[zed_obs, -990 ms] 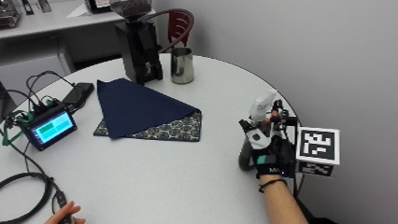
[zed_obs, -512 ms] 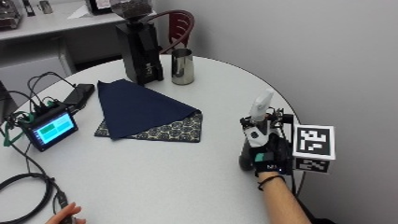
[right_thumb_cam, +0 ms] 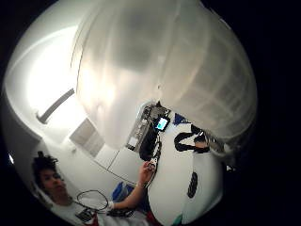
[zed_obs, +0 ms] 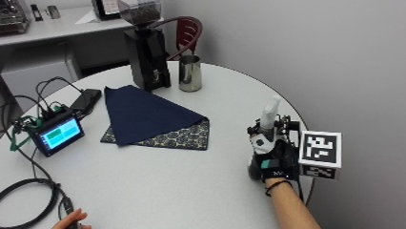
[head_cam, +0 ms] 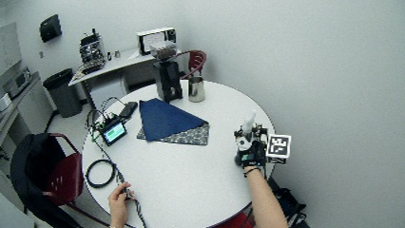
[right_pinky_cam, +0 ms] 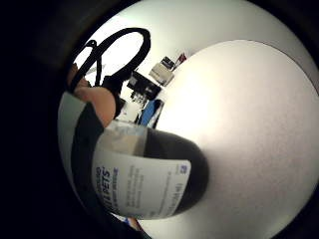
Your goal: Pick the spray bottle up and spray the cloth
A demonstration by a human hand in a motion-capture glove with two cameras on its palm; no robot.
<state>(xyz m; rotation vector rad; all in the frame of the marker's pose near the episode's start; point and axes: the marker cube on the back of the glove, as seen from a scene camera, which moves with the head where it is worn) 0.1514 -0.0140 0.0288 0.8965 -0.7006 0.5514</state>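
Observation:
My gloved right hand (zed_obs: pixel 273 160) grips a spray bottle (zed_obs: pixel 271 112) near the table's right edge, fingers curled round its body. The bottle's white head sticks up above the hand, nearly upright. The little finger side palm view shows the bottle's labelled body (right_pinky_cam: pixel 149 181) close against the palm; the thumb side view is filled by its translucent upper part (right_thumb_cam: pixel 164 70). Whether its base touches the table cannot be told. A navy cloth (zed_obs: pixel 149 117), folded with a patterned underside showing, lies flat on the round white table (zed_obs: pixel 158 186), well to the left of the hand. In the wide view the hand (head_cam: pixel 250 153) and cloth (head_cam: pixel 168 121) stand apart.
A black grinder (zed_obs: pixel 147 52) and a steel cup (zed_obs: pixel 189 73) stand behind the cloth. A small screen device (zed_obs: pixel 58 133) with cables (zed_obs: pixel 25 191) lies at the table's left. A bare hand (zed_obs: pixel 70 220) rests at the near edge.
The bottle's white head has gone from leaning toward the cloth to nearly upright in my hand. The hand stays near the table's right edge, shifted slightly toward the person.

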